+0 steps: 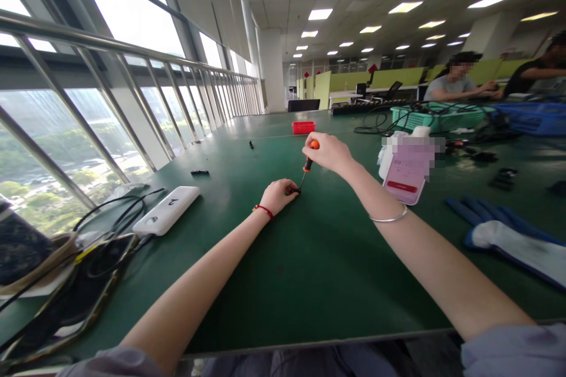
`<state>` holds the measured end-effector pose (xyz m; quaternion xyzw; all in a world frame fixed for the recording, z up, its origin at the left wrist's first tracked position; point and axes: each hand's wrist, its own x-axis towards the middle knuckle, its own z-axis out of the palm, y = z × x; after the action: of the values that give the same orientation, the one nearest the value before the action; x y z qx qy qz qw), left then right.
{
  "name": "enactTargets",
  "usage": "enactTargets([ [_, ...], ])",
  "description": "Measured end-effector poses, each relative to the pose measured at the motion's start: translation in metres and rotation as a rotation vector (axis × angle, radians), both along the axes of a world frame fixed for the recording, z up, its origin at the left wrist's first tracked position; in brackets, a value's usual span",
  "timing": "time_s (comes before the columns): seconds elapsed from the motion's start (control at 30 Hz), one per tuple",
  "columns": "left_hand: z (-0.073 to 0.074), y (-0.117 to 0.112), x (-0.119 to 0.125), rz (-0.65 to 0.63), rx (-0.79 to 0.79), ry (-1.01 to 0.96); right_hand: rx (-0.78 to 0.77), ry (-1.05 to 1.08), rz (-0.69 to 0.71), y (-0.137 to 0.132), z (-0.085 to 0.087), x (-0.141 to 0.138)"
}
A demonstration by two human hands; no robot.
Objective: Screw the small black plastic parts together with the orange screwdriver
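Observation:
My right hand point(329, 153) is closed round the orange-and-black handle of a small screwdriver point(308, 164), held nearly upright with its tip down. The tip meets a small black part point(293, 191) on the green table point(309, 259). My left hand point(278, 195) is closed in a pinch on that part and rests on the table. A red cord is round my left wrist and a silver bangle round my right.
A white power bank point(167, 210) and black cables point(110, 224) lie left, small black pieces point(200, 172) and a red tray point(303, 127) farther off. A phone point(404, 179) and blue-white gloves point(508, 235) lie right, with baskets point(442, 118) and two seated people behind.

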<state>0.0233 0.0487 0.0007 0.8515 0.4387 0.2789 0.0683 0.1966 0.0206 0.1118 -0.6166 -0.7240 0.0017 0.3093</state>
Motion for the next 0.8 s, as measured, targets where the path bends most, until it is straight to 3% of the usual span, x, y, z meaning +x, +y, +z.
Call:
enactTargets([
  [0.27, -0.0007, 0.0, -0.0009, 0.017, -0.008, -0.005, -0.078, -0.031, 0.043, -0.0033, 0.004, 0.0084],
  [0.6, -0.0001, -0.0029, -0.0005, 0.028, 0.022, 0.039, -0.14, -0.035, -0.039, -0.0064, 0.0062, 0.0067],
  [0.8, 0.0005, -0.004, -0.0012, 0.025, 0.038, 0.051, -0.153, 0.055, 0.045, -0.0033, 0.0062, 0.0086],
])
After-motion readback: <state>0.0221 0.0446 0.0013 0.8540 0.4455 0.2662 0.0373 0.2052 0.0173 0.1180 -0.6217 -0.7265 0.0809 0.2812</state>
